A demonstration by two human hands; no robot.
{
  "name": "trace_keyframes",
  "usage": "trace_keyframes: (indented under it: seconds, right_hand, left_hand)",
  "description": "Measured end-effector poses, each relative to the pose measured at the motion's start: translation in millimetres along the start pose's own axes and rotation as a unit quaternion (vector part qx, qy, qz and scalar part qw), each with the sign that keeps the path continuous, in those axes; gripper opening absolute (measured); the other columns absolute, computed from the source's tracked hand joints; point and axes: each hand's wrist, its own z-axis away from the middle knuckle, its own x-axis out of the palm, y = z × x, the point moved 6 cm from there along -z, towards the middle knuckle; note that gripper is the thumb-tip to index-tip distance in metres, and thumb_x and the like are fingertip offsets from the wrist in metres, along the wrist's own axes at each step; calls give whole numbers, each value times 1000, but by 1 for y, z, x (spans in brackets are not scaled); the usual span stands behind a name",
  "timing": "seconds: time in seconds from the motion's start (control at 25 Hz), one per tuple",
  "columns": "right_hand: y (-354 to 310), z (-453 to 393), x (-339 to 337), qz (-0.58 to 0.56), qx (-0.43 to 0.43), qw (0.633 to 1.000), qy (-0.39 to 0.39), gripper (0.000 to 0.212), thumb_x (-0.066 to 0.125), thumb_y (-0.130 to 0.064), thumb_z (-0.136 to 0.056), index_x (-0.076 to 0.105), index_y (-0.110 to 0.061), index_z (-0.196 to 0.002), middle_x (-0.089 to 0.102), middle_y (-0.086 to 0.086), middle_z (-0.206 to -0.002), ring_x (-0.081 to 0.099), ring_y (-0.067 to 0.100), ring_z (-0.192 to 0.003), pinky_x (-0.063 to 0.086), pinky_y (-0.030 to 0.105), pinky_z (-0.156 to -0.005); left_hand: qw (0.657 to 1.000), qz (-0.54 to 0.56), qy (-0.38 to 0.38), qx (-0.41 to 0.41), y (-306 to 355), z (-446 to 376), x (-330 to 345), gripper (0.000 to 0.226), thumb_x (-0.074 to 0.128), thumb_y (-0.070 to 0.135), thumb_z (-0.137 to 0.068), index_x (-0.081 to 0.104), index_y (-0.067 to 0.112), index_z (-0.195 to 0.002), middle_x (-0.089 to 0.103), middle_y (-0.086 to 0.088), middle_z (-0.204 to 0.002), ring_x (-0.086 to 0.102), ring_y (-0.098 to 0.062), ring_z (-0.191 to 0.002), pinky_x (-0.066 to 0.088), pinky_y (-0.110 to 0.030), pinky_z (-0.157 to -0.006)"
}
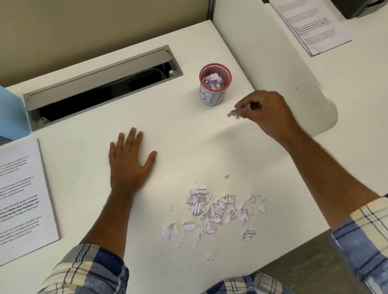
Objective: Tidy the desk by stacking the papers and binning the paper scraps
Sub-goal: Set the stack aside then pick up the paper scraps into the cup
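The left hand (131, 160) lies flat on the smooth white counter (187, 133), palm down, fingers straight and slightly spread, near the middle of the surface. The right hand (267, 114) hovers above the counter toward its right edge, fingertips pinching a small clump of torn paper scraps (234, 113), just beside the bin (214, 84). The bin is a small round cup with a red mesh rim and a white paper label, crumpled scraps already inside. A loose pile of ragged, curled printed scraps (215, 211) lies scattered near the front edge. A squared stack of printed papers (14, 200) rests by the left edge. Another sheaf of papers (308, 22) sits on the adjoining counter at the far right corner.
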Motion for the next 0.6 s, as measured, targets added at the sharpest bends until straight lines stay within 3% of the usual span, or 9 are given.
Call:
trace_keyframes:
  seconds: [0.16,0.32,0.48,0.6]
  right_hand:
    - [-30,-66,-1,44,-54,997,20,9,81,-16,-80,79,-22,-87,67,-15,-71,60,-4,-62,43,12,-63]
    - [-43,-114,11,132,-92,987,3,12,78,-17,-82,80,-14,-93,72,-6,-87,59,-7,-69,36,3,-63]
    - [-39,-134,29,188,-78,977,-57,18,74,-24,-86,78,-20,-104,73,-5,-104,63,10,-87,43,15,-67]
    - [-36,-133,28,195,-83,976,-42,17,65,-14,-91,76,-16,-103,75,-1,-106,64,12,-90,47,21,-74]
  left_hand:
    - [1000,-4,16,2,0,0,-1,70,48,61,-101,38,26,-161,30,9,-171,21,-24,-160,13,-50,-130]
    - [1000,-3,8,-2,0,0,0,71,48,61,-100,37,27,-161,29,10,-171,19,-23,-161,12,-49,-130]
    - [1000,-6,3,-6,0,-1,-1,71,48,62,-100,36,28,-162,28,11,-171,18,-22,-161,11,-49,-131]
    - [1000,-2,-2,-7,0,-1,-1,71,48,61,-101,36,28,-162,27,11,-172,17,-22,-161,10,-48,-131]
